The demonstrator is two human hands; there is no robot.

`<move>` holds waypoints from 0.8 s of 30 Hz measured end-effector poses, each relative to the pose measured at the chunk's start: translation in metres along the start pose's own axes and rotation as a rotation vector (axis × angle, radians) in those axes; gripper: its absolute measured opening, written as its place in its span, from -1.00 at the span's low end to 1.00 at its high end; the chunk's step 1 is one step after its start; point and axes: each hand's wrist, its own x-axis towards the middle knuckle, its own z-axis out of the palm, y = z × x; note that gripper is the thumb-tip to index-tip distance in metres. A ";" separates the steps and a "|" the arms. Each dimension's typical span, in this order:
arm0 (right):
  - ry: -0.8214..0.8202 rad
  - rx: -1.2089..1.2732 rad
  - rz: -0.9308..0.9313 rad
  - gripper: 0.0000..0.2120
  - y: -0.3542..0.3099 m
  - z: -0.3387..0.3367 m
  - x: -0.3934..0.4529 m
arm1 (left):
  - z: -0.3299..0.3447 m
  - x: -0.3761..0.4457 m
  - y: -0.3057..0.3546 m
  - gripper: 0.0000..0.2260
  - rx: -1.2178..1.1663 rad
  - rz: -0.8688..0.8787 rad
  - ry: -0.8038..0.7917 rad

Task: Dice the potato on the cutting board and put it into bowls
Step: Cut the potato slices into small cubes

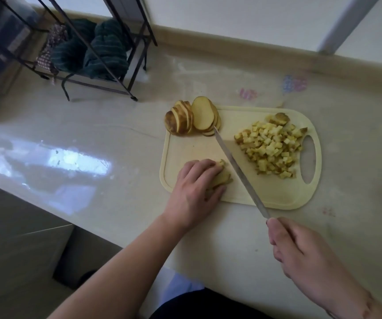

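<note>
A pale yellow cutting board (275, 194) lies on the counter. A heap of diced potato (271, 147) covers its right half near the handle hole. Sliced potato rounds (192, 117) lean together at the board's far left corner. My left hand (197, 187) presses down on a small stack of potato slices (221, 177) at the board's near left. My right hand (300, 247) grips the handle of a long knife (238, 170), whose blade runs diagonally across the board just right of the held slices, its tip near the rounds.
A black wire rack (98, 56) with dark green striped cloth (107, 49) stands on the counter at the far left. The wall runs along the back. The counter's edge drops off at the near left. No bowl is visible.
</note>
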 end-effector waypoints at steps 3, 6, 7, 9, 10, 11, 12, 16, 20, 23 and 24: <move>0.009 -0.059 -0.046 -0.47 0.001 0.002 0.002 | 0.000 0.003 -0.006 -0.70 -0.030 0.039 0.033; -0.032 -0.073 -0.055 -0.48 0.000 0.008 0.002 | 0.001 0.002 -0.009 -0.73 -0.079 0.040 0.070; -0.047 -0.040 -0.034 -0.46 0.001 0.008 0.003 | 0.001 0.001 -0.010 -0.74 -0.085 0.043 0.076; -0.071 0.023 0.017 -0.43 0.001 0.003 0.005 | 0.002 0.001 -0.010 -0.76 -0.077 0.046 0.077; -0.076 0.034 0.031 -0.43 0.001 0.000 0.006 | 0.002 0.001 -0.010 -0.75 -0.068 0.042 0.073; -0.078 0.034 0.037 -0.42 0.001 -0.003 0.006 | 0.002 0.002 -0.008 -0.75 -0.060 0.035 0.066; -0.075 0.028 0.035 -0.42 0.000 -0.005 0.005 | 0.001 0.003 -0.006 -0.75 -0.054 0.027 0.057; -0.065 0.011 0.016 -0.30 -0.003 -0.004 0.001 | 0.000 0.006 -0.001 -0.75 -0.034 0.034 0.056; -0.084 -0.029 0.012 -0.25 -0.008 -0.002 -0.003 | 0.003 0.008 -0.001 -0.86 -0.047 0.073 0.067; -0.083 -0.052 -0.002 -0.27 -0.010 0.000 -0.005 | 0.005 0.010 0.000 -0.90 -0.049 0.082 0.073; -0.075 -0.075 -0.011 -0.29 -0.010 0.000 -0.006 | 0.005 0.010 0.000 -0.89 -0.050 0.082 0.077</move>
